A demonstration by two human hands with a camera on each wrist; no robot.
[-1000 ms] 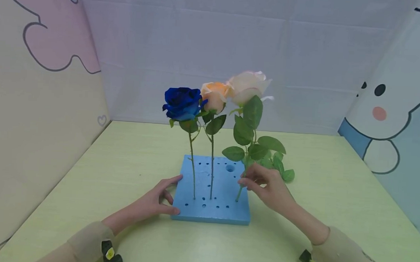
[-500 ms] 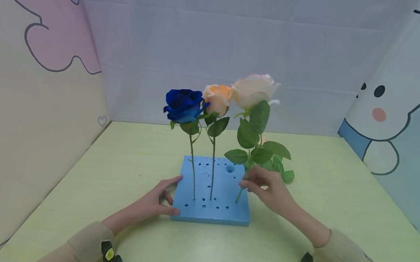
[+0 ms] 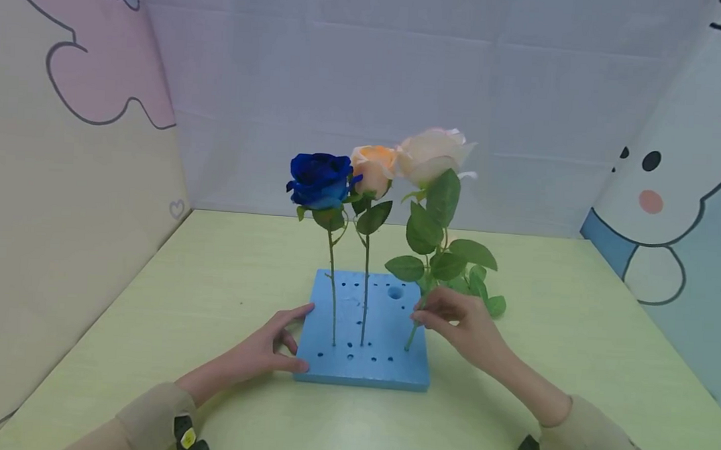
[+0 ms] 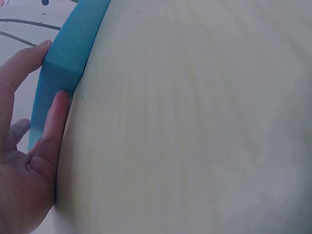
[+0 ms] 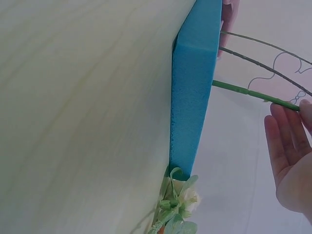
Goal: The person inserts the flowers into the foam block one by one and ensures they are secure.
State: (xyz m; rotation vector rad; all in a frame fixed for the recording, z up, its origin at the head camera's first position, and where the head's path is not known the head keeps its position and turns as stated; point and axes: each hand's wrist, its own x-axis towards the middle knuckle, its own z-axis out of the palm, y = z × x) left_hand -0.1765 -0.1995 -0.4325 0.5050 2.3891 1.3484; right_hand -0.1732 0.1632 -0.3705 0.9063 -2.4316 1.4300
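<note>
A blue foam block (image 3: 384,367) with several holes lies on the table. My left hand (image 3: 273,342) rests against its left side, thumb near the front corner and fingers spread along the edge; the left wrist view shows fingers (image 4: 56,122) touching its side. My right hand (image 3: 467,324) pinches the green stem (image 5: 239,89) of a pale pink rose (image 3: 432,158) between thumb and fingertips. That stem's lower end stands in the block near its right side, tilted right. A blue rose (image 3: 320,181) and a peach rose (image 3: 373,170) stand in the block to its left.
Behind my right hand, green leaves (image 3: 494,306) lie on the table (image 3: 574,315); the right wrist view shows a cream flower (image 5: 189,199) with leaves beyond the block. A white sheet hangs at the back, with cartoon-printed walls on both sides.
The pale pink rose's head has leaned slightly to the right with my right hand's small shift, its stem end staying in place. My left hand has stayed against the block.
</note>
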